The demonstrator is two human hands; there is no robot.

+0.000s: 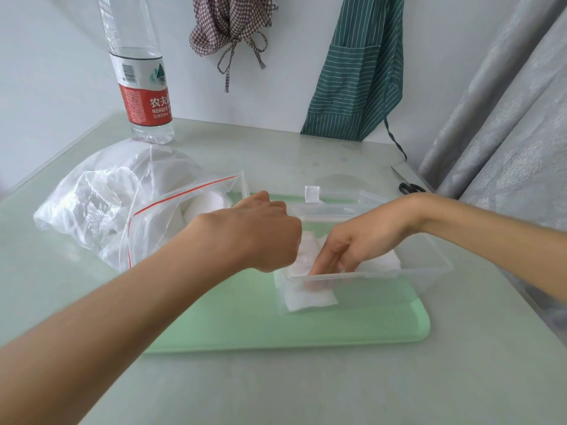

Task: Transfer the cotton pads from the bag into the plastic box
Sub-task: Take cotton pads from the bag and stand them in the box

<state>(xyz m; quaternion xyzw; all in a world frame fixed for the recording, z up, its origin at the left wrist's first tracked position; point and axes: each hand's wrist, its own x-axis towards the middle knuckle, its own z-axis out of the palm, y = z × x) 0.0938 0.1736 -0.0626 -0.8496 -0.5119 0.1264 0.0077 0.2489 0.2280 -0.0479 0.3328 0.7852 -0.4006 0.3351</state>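
A clear plastic box (429,271) stands on a green tray (245,326), its lid open at the back. White cotton pads (310,297) lie inside it. My right hand (359,237) reaches into the box, fingers pressing down on the pads. My left hand (260,231) hovers at the box's left edge, fingers curled over a white pad; how it grips is hidden. To the left lies a clear zip bag (171,216) with a red seal line, open toward the box, with round cotton pads (205,204) showing at its mouth.
A second crumpled clear bag (101,191) of white material lies behind the zip bag. A water bottle (141,87) stands at the table's back left. Black scissors (409,185) lie at the back right, near a grey curtain (506,118). Aprons hang on the wall.
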